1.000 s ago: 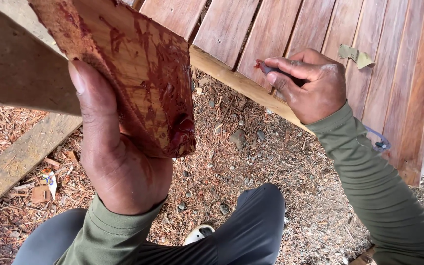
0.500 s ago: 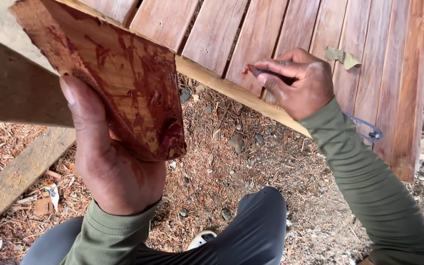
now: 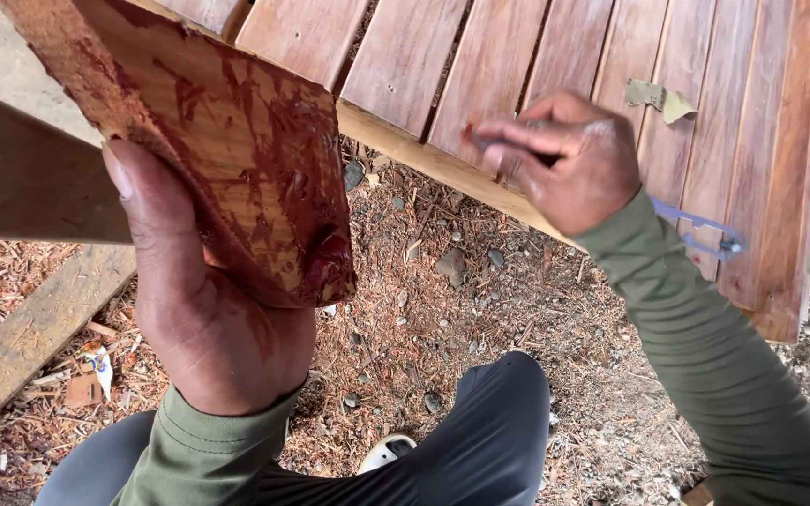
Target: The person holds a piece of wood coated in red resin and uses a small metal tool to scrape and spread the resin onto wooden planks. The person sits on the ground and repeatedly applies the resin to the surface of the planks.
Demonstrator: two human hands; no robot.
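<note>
My left hand point(image 3: 203, 309) grips a flat piece of wood point(image 3: 208, 141) smeared with dark red stain, held tilted close to the camera. My right hand point(image 3: 569, 164) pinches a thin dark tool, seemingly a small brush point(image 3: 480, 139), with its red tip on the slatted wooden panel point(image 3: 480, 66). The brush tip touches a reddish-brown slat near the pale lower rail point(image 3: 424, 155). Most of the brush is hidden in my fingers.
The ground point(image 3: 480, 309) below is dirt with wood chips and small stones. A pale plank point(image 3: 30, 337) lies at the left. A scrap of tape point(image 3: 658, 94) sticks to a slat, and a blue clip point(image 3: 705, 230) hangs by my right sleeve. My knee point(image 3: 499, 422) and shoe point(image 3: 386, 452) are at bottom.
My right hand has shifted slightly left and down along the slat with the brush. The stained wood piece in my left hand stays nearly in place.
</note>
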